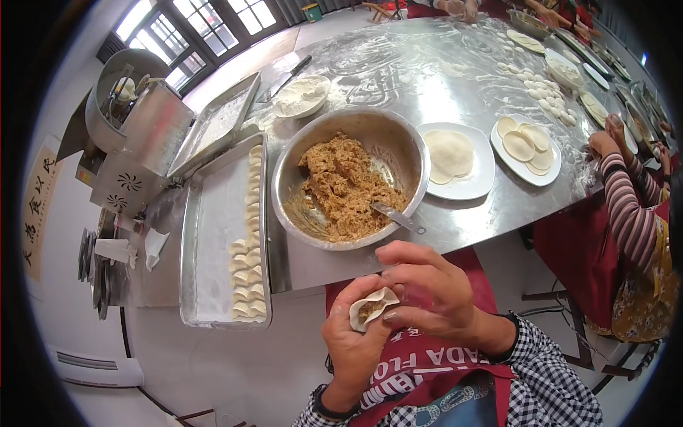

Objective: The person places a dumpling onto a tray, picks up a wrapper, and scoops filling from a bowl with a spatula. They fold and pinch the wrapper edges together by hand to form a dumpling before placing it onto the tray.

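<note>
A partly folded dumpling (371,309) rests in my left hand (356,349), its round wrapper cupped about a brown filling that still shows at the middle. My left fingers and thumb wrap around it from below. The fingers of my right hand (434,292) pinch the wrapper's edge on the right side, with thumb and fingertips at the rim. Just beyond my hands stands a large metal bowl (284,206) of minced filling (348,185). A flat metal spatula (398,216) leans in the filling, its handle over the bowl's near rim.
Left of the bowl lies a metal tray (206,249) with rows of folded dumplings (249,281). White plates (484,181) of round wrappers (449,155) sit to the right. A flour bowl (302,96), a cleaver and a machine (142,142) stand further off. Another person's striped sleeve (629,210) is at right.
</note>
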Motion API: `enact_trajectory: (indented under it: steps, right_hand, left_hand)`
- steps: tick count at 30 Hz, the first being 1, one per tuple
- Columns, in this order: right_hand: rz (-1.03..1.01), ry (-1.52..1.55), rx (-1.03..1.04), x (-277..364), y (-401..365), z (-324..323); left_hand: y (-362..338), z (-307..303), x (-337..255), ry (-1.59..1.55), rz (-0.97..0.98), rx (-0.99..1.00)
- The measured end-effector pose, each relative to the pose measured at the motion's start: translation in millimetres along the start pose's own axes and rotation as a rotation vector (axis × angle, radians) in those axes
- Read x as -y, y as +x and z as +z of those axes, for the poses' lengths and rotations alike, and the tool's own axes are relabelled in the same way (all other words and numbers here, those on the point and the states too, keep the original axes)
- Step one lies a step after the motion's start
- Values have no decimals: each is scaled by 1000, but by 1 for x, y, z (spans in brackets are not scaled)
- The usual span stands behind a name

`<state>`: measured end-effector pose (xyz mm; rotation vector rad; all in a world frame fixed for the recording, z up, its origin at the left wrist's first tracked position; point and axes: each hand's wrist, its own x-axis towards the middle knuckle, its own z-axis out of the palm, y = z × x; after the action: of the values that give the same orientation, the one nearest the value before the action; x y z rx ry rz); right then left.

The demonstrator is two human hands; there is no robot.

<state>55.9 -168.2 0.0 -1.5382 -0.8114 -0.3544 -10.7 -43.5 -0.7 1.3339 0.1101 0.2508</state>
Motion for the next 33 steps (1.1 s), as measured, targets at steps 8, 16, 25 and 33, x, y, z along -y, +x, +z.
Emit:
enact_trajectory:
  steps: [8,16,25,33]
  right_hand:
    - [182,315,44,-8,-6,3]
    - [-43,176,7,-15,-5,4]
    - [30,231,26,-12,-3,4]
    - [-4,156,122,-9,1,-4]
  left_hand:
    - [-1,1,-2,5,-104,-13]
    - [-4,4,-5,154,-28,-20]
    - [-4,2,-3,48,15,39]
    - [-4,-3,-2,-12,-81,90]
